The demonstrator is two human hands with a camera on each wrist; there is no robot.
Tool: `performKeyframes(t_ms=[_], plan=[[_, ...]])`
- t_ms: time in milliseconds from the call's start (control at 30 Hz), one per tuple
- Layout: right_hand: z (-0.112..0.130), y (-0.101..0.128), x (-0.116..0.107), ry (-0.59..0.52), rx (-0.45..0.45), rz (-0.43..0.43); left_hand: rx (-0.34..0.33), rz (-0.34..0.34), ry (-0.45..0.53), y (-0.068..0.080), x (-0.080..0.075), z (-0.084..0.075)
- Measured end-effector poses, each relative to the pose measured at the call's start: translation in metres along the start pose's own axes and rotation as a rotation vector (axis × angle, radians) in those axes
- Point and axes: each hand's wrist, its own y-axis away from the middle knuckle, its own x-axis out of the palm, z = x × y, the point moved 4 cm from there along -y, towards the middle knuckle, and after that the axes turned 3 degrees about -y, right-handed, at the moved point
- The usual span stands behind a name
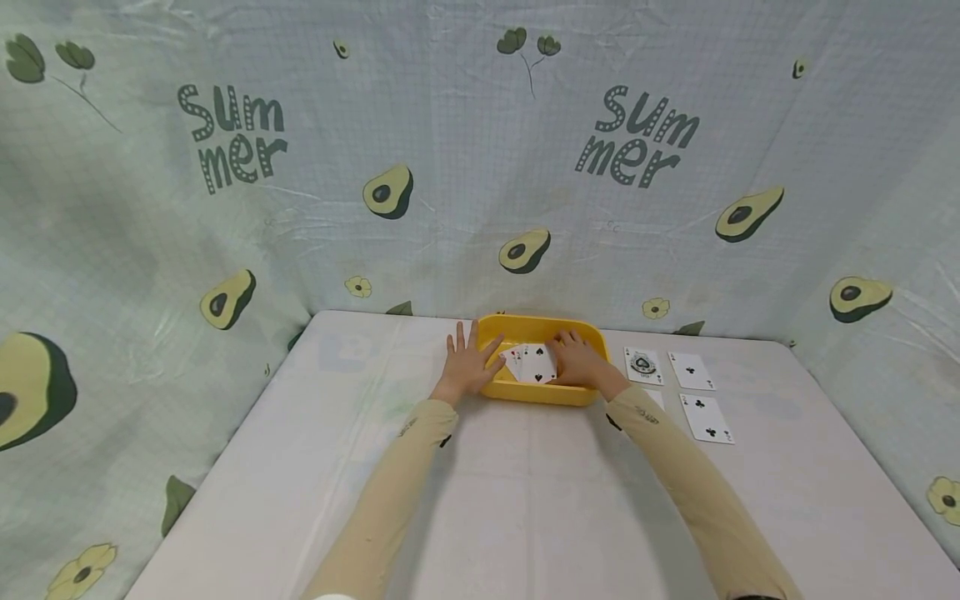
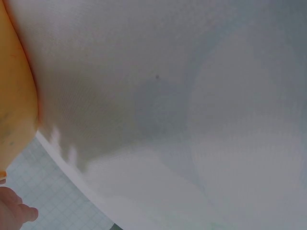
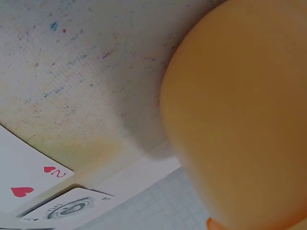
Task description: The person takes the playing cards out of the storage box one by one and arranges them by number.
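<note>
A yellow tray (image 1: 536, 395) stands toward the back of the table; its wall fills the left edge of the left wrist view and the right side of the right wrist view. Inside it several playing cards (image 1: 536, 364) lie face up and overlap, a spade card on top. My left hand (image 1: 467, 367) is at the tray's left side, fingers spread, with fingertips over the rim. Part of that hand (image 2: 17, 211) shows at lower left in its wrist view. Over the tray's right part my right hand (image 1: 579, 362) reaches to the spade card's right edge; its grip is hidden.
Right of the tray lie an ace of spades (image 1: 642, 365), an ace of clubs (image 1: 692, 371) and a two of clubs (image 1: 707, 418). A two of hearts (image 3: 21, 175) sits there too, partly behind the right sleeve (image 1: 667, 446). A patterned cloth (image 1: 450, 125) hangs behind.
</note>
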Motion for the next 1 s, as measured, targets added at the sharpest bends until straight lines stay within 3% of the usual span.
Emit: performKeyframes(t_ms=[100, 133, 300, 600, 800, 933, 1000], plan=[[0.000, 0.001, -0.001, 0.010, -0.004, -0.003, -0.009, 0.009, -0.021, 0.003, -0.004, -0.003], [0.000, 0.002, -0.002, 0.015, -0.005, -0.004, -0.033, 0.041, -0.022, 0.011, -0.015, -0.010], [-0.002, 0.004, -0.005, 0.056, -0.003, -0.006, -0.033, 0.008, -0.068, 0.017, -0.021, -0.015], [-0.007, 0.013, -0.014, 0.167, -0.014, -0.071, -0.026, -0.004, -0.053, 0.017, -0.021, -0.013], [-0.009, 0.021, -0.019, 0.178, -0.004, -0.083, -0.023, 0.011, -0.048, 0.017, -0.020, -0.012], [-0.012, 0.027, -0.021, 0.180, -0.003, -0.092, -0.027, 0.016, 0.000, 0.012, -0.013, -0.008], [-0.013, 0.030, -0.022, 0.182, -0.008, -0.102, -0.008, -0.014, 0.004, 0.005, -0.003, -0.002]])
